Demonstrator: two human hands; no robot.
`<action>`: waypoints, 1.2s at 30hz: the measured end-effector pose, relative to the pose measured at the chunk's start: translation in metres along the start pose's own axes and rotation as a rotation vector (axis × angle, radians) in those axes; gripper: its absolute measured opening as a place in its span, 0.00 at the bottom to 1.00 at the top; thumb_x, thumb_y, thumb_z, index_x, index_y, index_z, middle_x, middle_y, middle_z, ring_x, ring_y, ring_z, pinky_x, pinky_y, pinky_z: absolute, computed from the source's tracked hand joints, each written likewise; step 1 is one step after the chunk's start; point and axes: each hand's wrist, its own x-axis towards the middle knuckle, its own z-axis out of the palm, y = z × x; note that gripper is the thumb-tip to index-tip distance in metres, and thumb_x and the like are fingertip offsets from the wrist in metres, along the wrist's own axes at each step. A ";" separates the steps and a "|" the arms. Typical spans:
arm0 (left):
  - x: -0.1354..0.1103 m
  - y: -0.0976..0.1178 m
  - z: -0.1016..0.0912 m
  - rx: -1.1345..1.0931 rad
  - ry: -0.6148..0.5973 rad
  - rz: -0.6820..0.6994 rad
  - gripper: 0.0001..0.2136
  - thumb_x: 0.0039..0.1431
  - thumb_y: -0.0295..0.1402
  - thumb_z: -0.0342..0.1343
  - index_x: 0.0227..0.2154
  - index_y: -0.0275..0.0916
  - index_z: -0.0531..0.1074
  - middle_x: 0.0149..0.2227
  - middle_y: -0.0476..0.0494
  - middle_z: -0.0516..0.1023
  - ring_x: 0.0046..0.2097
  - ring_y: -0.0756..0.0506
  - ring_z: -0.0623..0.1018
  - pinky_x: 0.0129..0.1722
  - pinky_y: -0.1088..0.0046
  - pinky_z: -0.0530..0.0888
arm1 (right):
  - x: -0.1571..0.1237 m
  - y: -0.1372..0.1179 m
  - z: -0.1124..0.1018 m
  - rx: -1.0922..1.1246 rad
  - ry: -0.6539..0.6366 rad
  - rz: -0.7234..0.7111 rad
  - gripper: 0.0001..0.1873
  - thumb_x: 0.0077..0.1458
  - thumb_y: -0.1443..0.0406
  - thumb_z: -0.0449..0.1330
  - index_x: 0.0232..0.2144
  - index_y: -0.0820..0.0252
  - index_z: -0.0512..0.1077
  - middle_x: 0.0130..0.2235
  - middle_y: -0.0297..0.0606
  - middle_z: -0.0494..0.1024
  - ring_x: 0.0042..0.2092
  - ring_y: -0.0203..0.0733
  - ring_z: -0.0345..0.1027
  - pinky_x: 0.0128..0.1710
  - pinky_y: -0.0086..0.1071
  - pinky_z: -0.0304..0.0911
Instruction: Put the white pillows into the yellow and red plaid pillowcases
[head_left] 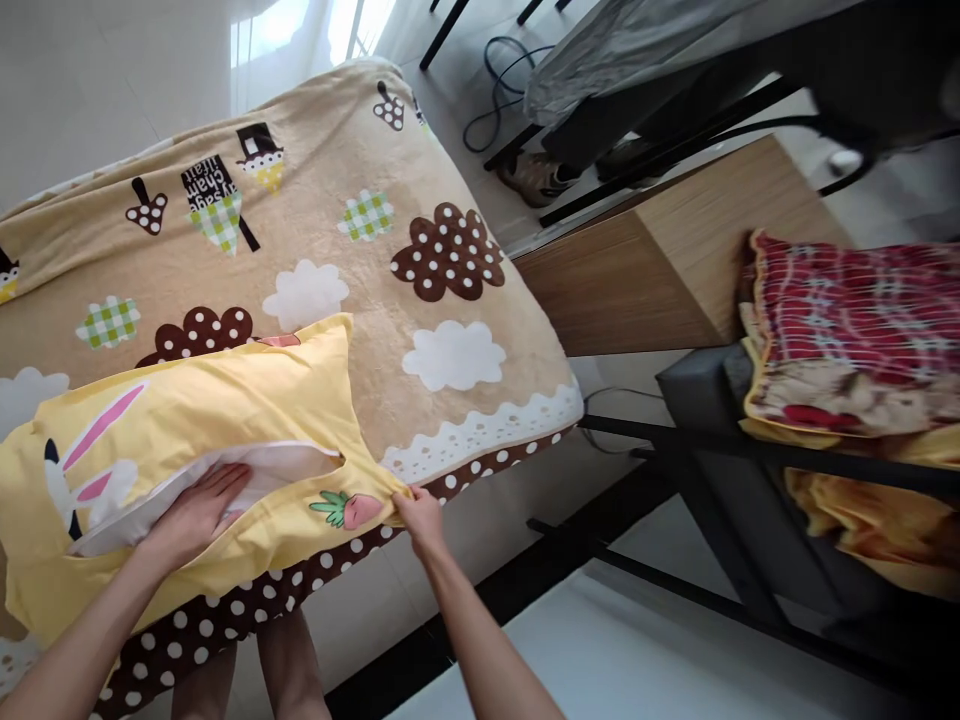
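Observation:
A yellow pillowcase (292, 390) with a rabbit and a strawberry print lies on the bed, its long zip opening gaping. Inside the opening shows a white pillow (281, 475). My left hand (199, 510) lies flat on the white pillow within the opening, fingers stretched out. At the lower right corner of the pillowcase, my right hand (420, 515) pinches the yellow fabric and holds it taut. The zip ends near the right side of the case, close to the strawberry.
Beneath the pillow spreads a tan blanket (352, 285) with clouds and a brown dotted border. To the right are a wooden cabinet (645, 260), a black metal frame (720, 455) and a red patterned folded textile (855, 320). Another person's shoe (536, 178) shows at the back near a cable (495, 100).

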 end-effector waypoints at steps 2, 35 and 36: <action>-0.010 -0.003 0.003 -0.019 0.013 -0.013 0.24 0.68 0.40 0.43 0.65 0.42 0.58 0.65 0.43 0.63 0.66 0.44 0.64 0.66 0.59 0.62 | -0.003 0.001 0.004 -0.044 -0.003 0.006 0.06 0.35 0.61 0.52 0.15 0.56 0.65 0.17 0.34 0.67 0.23 0.41 0.60 0.25 0.34 0.56; 0.057 0.033 0.012 -0.247 -0.016 0.025 0.22 0.68 0.37 0.43 0.63 0.44 0.62 0.66 0.45 0.62 0.68 0.45 0.60 0.68 0.59 0.55 | 0.032 -0.096 0.051 -0.210 -0.026 -0.332 0.21 0.60 0.50 0.51 0.44 0.58 0.70 0.37 0.42 0.77 0.35 0.44 0.69 0.32 0.32 0.55; 0.059 0.032 0.014 -0.262 -0.020 0.015 0.22 0.68 0.38 0.43 0.63 0.44 0.62 0.66 0.45 0.62 0.67 0.45 0.60 0.68 0.59 0.56 | 0.032 -0.097 0.052 -0.219 -0.041 -0.344 0.18 0.59 0.52 0.53 0.40 0.58 0.71 0.34 0.41 0.77 0.33 0.43 0.68 0.31 0.31 0.53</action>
